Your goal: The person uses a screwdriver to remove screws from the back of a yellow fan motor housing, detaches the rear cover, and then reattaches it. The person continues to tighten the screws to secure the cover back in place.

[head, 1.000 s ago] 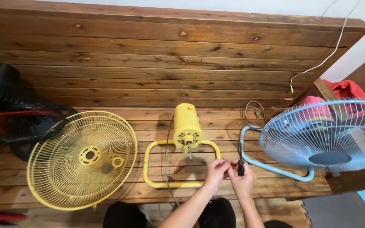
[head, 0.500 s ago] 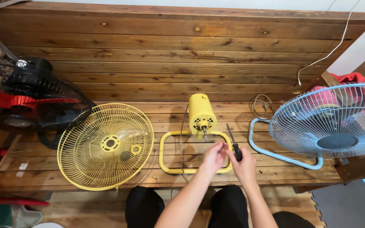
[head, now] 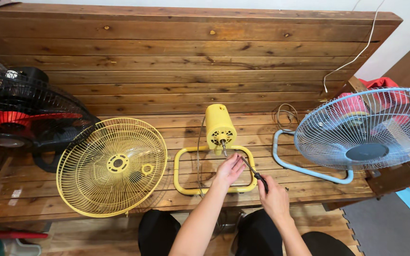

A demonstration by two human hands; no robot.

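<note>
Right hand (head: pixel 275 195) closed around a black-handled screwdriver (head: pixel 255 172), tip angled up toward the shaft of a yellow fan motor (head: pixel 219 126). Left hand (head: pixel 229 169) loosely spread just below that shaft, seemingly steadying. Detached yellow grille (head: pixel 112 166) left, blue fan (head: pixel 366 130) right.

One head-worn view looks steeply down from close above the fingers (head: pixel 236 163), facing the slatted brown wooden desk (head: pixel 309 182) and backboard beyond.
</note>
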